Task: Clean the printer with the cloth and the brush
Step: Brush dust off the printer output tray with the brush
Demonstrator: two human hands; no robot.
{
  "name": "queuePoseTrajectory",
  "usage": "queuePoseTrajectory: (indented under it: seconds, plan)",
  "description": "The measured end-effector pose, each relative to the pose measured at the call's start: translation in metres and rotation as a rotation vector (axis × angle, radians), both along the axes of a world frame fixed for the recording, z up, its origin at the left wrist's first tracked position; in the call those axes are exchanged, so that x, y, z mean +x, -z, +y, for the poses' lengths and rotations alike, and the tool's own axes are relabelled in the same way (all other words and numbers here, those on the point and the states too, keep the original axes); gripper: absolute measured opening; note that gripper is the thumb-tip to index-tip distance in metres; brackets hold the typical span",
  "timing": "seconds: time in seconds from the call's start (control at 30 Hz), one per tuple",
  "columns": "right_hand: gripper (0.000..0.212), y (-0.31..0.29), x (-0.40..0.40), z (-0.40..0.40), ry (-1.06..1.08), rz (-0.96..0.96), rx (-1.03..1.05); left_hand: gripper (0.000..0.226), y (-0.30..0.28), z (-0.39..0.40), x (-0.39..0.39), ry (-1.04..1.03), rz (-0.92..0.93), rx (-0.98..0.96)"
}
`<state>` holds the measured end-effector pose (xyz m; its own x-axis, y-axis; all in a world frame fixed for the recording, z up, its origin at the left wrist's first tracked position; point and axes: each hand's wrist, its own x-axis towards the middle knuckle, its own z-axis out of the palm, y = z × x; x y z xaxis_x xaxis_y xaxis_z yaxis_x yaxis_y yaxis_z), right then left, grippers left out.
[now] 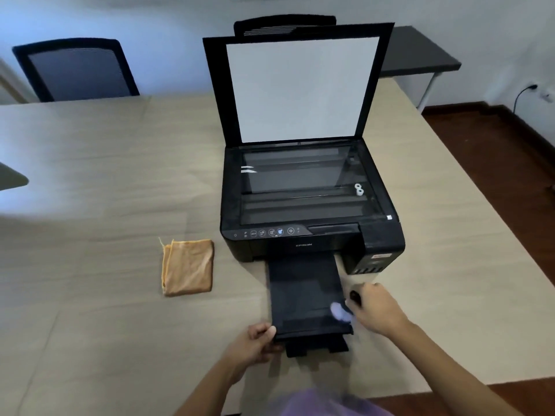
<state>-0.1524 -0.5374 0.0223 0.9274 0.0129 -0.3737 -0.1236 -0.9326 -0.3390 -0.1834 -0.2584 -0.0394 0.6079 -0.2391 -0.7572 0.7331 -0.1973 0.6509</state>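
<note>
A black printer (309, 205) stands on the wooden table with its scanner lid (300, 88) raised and the glass bed showing. Its output tray (303, 295) is pulled out toward me. My left hand (255, 343) grips the tray's front left corner. My right hand (375, 307) holds a brush with a dark handle, and its pale blurred bristles (339, 310) touch the right side of the tray. A folded orange cloth (187, 267) lies flat on the table, left of the printer and apart from both hands.
The table (105, 205) stretches wide to the left; its right edge runs close to the printer. Two dark chairs (75, 70) stand behind it, and a dark side table (420, 52) is at the back right. A wall socket with a cable (531, 88) is at far right.
</note>
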Motion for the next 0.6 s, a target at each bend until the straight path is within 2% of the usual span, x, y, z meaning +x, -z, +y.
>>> queuePoseTrajectory:
  seconds: [0.03, 0.07, 0.17, 0.2, 0.3, 0.37, 0.43, 0.5, 0.57, 0.6]
  plan:
    - [0.022, 0.002, 0.004, -0.005, 0.071, -0.059, -0.022, 0.015, -0.001, -0.001, 0.000, -0.003, 0.005, 0.003]
    - [0.022, 0.003, 0.007, -0.006, 0.046, -0.053, -0.033, 0.015, -0.003, -0.002, -0.001, -0.003, -0.006, 0.009]
    - [0.024, -0.002, 0.000, 0.012, -0.268, 0.212, -0.014, 0.015, -0.007, -0.001, -0.004, -0.025, -0.014, 0.029]
    - [0.025, -0.001, 0.005, 0.013, -0.271, 0.226, -0.023, 0.015, -0.004, 0.000, -0.004, -0.035, -0.009, 0.027]
    - [0.024, -0.001, 0.031, 0.003, -0.080, 0.049, -0.077, 0.016, -0.010, -0.002, -0.001, -0.013, -0.025, 0.028]
    - [0.017, -0.013, 0.037, 0.016, -0.234, 0.203, -0.095, 0.017, -0.012, -0.004, -0.004, -0.012, -0.048, 0.035]
    - [0.022, -0.026, 0.035, 0.041, -0.329, 0.322, 0.020, 0.018, -0.012, 0.002, -0.010, 0.033, -0.090, 0.039]
    - [0.022, -0.032, 0.040, 0.066, -0.226, 0.198, 0.183, 0.020, -0.018, 0.013, -0.010, 0.021, -0.136, 0.082]
    - [0.017, -0.028, 0.049, 0.102, -0.068, 0.095, 0.380, 0.033, -0.010, 0.035, -0.030, -0.140, -0.277, -0.116]
    - [0.018, -0.023, 0.050, 0.125, -0.002, 0.130, 0.498, 0.039, -0.015, 0.044, -0.035, -0.264, -0.226, -0.212]
